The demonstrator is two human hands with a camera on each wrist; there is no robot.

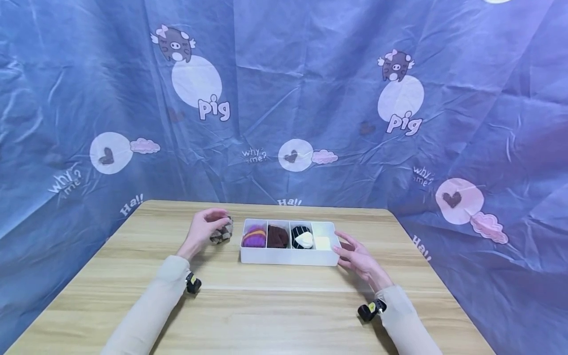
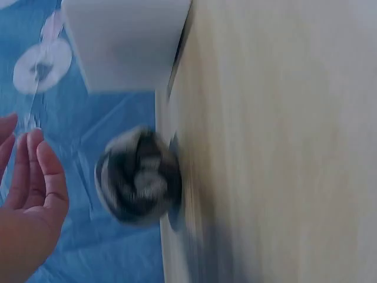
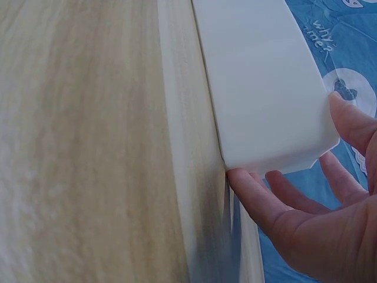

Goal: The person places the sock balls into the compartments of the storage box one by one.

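Note:
A grey-and-black checked rolled sock (image 2: 140, 177) is blurred in the left wrist view, just at the tabletop. My left hand (image 1: 206, 228) is beside it with loosely bent fingers; a gap separates fingers and sock in that wrist view. To its right stands a white divided box (image 1: 288, 256). From left to right its compartments hold a purple roll with a yellow band (image 1: 254, 237), a dark brown roll (image 1: 278, 237) and a black striped roll with a white part (image 1: 302, 237). My right hand (image 1: 360, 259) holds the box's right end, thumb and fingers spread around its corners.
Light wood-grain tabletop (image 1: 275, 315) spreads around and in front of the box. A blue printed curtain (image 1: 284, 98) hangs behind the table's far edge and along its sides. In the box's rightmost compartment (image 1: 323, 241) the white inside shows.

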